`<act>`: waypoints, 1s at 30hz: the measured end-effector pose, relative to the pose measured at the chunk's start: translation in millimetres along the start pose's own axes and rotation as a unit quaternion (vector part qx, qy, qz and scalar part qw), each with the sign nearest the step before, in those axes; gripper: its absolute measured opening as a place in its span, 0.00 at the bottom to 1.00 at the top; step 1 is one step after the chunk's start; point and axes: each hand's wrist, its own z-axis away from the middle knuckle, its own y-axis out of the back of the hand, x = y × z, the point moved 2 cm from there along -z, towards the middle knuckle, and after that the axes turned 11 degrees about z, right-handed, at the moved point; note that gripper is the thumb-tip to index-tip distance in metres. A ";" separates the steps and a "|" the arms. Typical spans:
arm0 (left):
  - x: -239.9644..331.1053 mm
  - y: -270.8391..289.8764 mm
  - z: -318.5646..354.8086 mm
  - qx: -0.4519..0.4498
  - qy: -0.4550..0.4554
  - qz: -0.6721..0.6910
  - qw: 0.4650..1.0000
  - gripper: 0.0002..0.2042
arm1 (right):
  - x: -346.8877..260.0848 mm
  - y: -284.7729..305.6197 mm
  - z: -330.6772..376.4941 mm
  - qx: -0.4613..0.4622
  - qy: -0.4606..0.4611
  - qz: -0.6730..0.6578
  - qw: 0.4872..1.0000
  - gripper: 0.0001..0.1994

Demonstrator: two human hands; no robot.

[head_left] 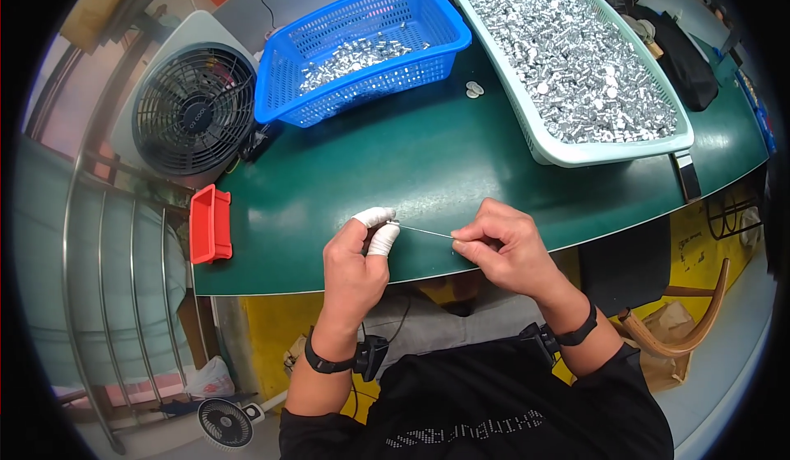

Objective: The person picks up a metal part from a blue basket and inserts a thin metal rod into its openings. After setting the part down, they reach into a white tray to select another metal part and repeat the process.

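Note:
My left hand [358,250] is closed in a pinch, its thumb and forefinger wrapped in white tape. Between those fingertips sits a small silver metal part [394,222], mostly covered by the tape. A thin, straight metal rod [426,231] runs from that part across to my right hand [504,242], which pinches its other end between thumb and fingers. Whether the rod's tip is inside the part or only against it, I cannot tell. Both hands are above the front edge of the green table [329,180].
A blue basket [362,90] with some small metal parts stands at the back. Right of it, a pale green basket [568,154] is heaped with similar parts. Several small discs [474,90] lie between them. A red bin [211,225], black fan [195,110] and dark flat device [686,176] sit around.

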 end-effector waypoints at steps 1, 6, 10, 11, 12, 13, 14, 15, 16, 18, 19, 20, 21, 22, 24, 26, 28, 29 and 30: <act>-1.9 1.2 -1.0 -0.003 0.000 -0.003 1.000 0.06 | -0.5 0.0 0.5 0.003 -0.001 -0.003 1.000 0.04; 1.1 13.5 -9.9 0.038 -0.065 -0.079 0.994 0.07 | 3.2 7.0 3.9 0.034 -0.025 -0.031 0.999 0.04; 5.1 12.9 -13.5 -0.022 -0.142 -0.218 0.965 0.08 | 6.8 8.7 6.3 0.045 -0.018 -0.016 0.999 0.04; 2.6 11.4 -13.1 -0.049 -0.141 -0.229 0.962 0.08 | 7.2 8.4 6.7 0.044 -0.014 -0.006 0.999 0.04; 1.4 10.0 -13.1 -0.076 -0.141 -0.239 0.958 0.09 | 7.5 8.1 7.0 0.044 -0.010 0.006 0.999 0.04; 1.4 10.7 -14.1 -0.078 -0.141 -0.240 0.957 0.09 | 7.5 7.8 6.8 0.046 -0.011 0.004 0.999 0.04; 1.2 12.2 -15.4 -0.072 -0.145 -0.252 0.954 0.09 | 7.6 7.7 6.3 0.048 -0.011 -0.003 0.999 0.04; 1.1 13.7 -16.7 -0.065 -0.149 -0.264 0.951 0.09 | 7.7 7.6 5.9 0.051 -0.010 -0.009 0.999 0.04; 2.1 13.7 -17.7 -0.058 -0.153 -0.275 0.947 0.09 | 8.0 8.0 5.8 0.053 -0.009 -0.016 0.998 0.04; 7.1 12.5 -17.2 -0.039 -0.141 -0.247 0.958 0.09 | 9.7 9.5 6.6 0.052 -0.006 -0.012 0.999 0.04; 10.9 13.1 -16.8 -0.019 -0.129 -0.218 0.967 0.09 | 9.8 9.4 7.3 0.051 -0.002 -0.008 0.999 0.04; 12.5 14.3 -16.4 0.000 -0.117 -0.188 0.975 0.09 | 9.5 9.1 7.8 0.050 0.002 -0.004 0.999 0.04; 9.4 15.4 -16.2 0.000 -0.117 -0.188 0.975 0.09 | 9.0 8.5 7.9 0.050 0.001 -0.004 0.999 0.04; 3.4 16.1 -15.6 -0.023 -0.144 -0.236 0.961 0.09 | 8.2 7.9 7.9 0.053 0.000 -0.005 0.999 0.05; -3.6 16.4 -14.6 -0.067 -0.196 -0.330 0.921 0.09 | 6.9 6.3 7.0 0.056 0.000 -0.006 0.998 0.05; -0.2 19.3 -13.4 -0.040 -0.178 -0.264 0.947 0.08 | 6.6 5.9 7.3 0.056 -0.001 -0.010 0.998 0.05; 5.1 23.1 -13.4 0.010 -0.141 -0.127 0.982 0.08 | 7.2 5.8 8.5 0.061 -0.007 -0.018 0.998 0.05; 6.6 24.1 -12.7 0.013 -0.141 -0.128 0.982 0.08 | 7.2 5.8 8.6 0.059 -0.006 -0.018 0.998 0.05; 5.4 27.0 -12.1 0.042 -0.080 -0.027 0.996 0.09 | 7.3 5.8 8.7 0.060 -0.006 -0.015 0.998 0.05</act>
